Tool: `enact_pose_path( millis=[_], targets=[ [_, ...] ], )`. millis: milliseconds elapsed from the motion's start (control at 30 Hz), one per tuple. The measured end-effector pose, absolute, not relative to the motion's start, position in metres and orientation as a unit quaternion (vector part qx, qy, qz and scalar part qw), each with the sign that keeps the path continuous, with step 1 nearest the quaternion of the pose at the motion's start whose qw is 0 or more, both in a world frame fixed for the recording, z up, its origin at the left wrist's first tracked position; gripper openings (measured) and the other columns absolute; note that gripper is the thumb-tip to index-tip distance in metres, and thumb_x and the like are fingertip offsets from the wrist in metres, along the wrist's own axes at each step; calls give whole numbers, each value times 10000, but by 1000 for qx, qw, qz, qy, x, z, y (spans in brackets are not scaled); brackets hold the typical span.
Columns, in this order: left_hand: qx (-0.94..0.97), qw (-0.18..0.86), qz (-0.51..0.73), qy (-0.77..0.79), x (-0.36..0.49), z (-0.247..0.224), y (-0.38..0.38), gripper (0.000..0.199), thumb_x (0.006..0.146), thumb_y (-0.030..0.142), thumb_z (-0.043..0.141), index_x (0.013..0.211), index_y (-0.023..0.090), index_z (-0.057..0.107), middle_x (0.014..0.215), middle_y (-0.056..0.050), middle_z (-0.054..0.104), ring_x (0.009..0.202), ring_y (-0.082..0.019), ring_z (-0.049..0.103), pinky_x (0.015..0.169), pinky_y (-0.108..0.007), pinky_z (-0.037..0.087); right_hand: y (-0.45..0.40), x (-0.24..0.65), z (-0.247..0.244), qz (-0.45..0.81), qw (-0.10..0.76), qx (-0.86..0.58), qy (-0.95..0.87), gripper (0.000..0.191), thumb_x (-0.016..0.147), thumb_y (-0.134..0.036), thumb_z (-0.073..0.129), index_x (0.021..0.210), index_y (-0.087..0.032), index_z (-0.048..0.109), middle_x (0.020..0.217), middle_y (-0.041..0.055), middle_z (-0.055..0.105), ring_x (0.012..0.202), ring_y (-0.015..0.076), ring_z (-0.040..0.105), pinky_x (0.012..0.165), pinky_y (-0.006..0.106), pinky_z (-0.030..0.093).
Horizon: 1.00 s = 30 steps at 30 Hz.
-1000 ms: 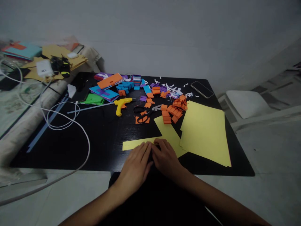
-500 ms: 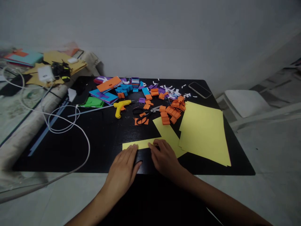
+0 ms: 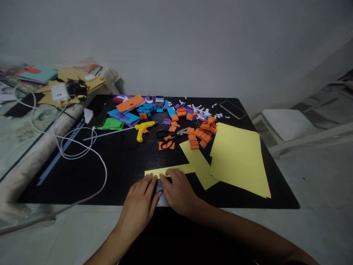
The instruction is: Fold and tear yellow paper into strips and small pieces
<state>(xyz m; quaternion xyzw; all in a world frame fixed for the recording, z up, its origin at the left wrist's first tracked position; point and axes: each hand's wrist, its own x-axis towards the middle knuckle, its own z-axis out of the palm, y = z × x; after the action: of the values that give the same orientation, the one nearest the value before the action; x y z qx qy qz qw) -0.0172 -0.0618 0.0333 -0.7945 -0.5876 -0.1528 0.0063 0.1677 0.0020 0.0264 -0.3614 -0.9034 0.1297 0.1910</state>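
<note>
A narrow yellow paper strip [image 3: 183,168] lies across the black table near its front edge. On its left end rest the fingertips of my left hand [image 3: 139,202], the hand flat with its thumb apart. My right hand [image 3: 178,191] is close beside it, fingers bent and fingertips touching the strip's lower edge. Whether the right fingers pinch the paper cannot be made out. A wider yellow piece [image 3: 200,165] lies slanted behind the strip's right end, next to a stack of large yellow sheets [image 3: 238,158].
Behind the strip lie scissors [image 3: 172,137], a yellow glue gun [image 3: 142,130], folded orange pieces [image 3: 202,136] and white paper scraps [image 3: 202,110]. A phone [image 3: 233,109] lies at the back right. A white cable [image 3: 103,165] loops over the table's left side.
My right hand has slid left along the strip, closer to my left hand, uncovering the strip's right end. The whole view has shifted slightly.
</note>
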Motion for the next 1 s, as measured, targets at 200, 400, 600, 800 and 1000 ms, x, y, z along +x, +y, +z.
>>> enact_pose_path(
  millis=[200,400,600,800,1000],
  targets=[
    [-795,9,-163,-585,-19,31,-62,408,1046,326,529,1397,132,601,1348,-178,691,1179,-336,686,956,-507,583,1,161,28,139,195,-384,-891,350,977,-186,591,1312,-99,649,1123,167,636,1038,308,554,894,460,497],
    [-788,8,-164,-593,-17,29,-60,423,1055,348,504,1403,130,602,1358,-177,690,1194,-336,683,950,-510,583,6,180,24,119,229,-414,-873,302,982,-168,593,1265,-131,691,1049,136,628,974,280,555,859,428,486],
    [-790,8,-165,-591,-18,28,-61,434,1057,371,507,1405,127,596,1355,-174,689,1195,-335,680,950,-499,586,10,202,20,95,250,-423,-866,295,971,-156,610,1245,-127,717,1052,142,617,971,285,560,849,430,484],
    [-788,14,-169,-592,-17,28,-61,433,1054,360,511,1402,116,594,1339,-180,690,1174,-344,682,935,-508,587,13,234,22,60,237,-461,-853,274,977,-175,611,1219,-151,739,1028,133,621,957,284,563,848,434,475],
    [-788,9,-175,-590,-18,29,-61,417,1046,349,528,1388,121,604,1333,-178,688,1158,-337,686,944,-499,582,15,253,23,36,221,-483,-847,251,981,-187,625,1199,-151,746,1017,125,624,951,279,578,838,419,457]
  ],
)
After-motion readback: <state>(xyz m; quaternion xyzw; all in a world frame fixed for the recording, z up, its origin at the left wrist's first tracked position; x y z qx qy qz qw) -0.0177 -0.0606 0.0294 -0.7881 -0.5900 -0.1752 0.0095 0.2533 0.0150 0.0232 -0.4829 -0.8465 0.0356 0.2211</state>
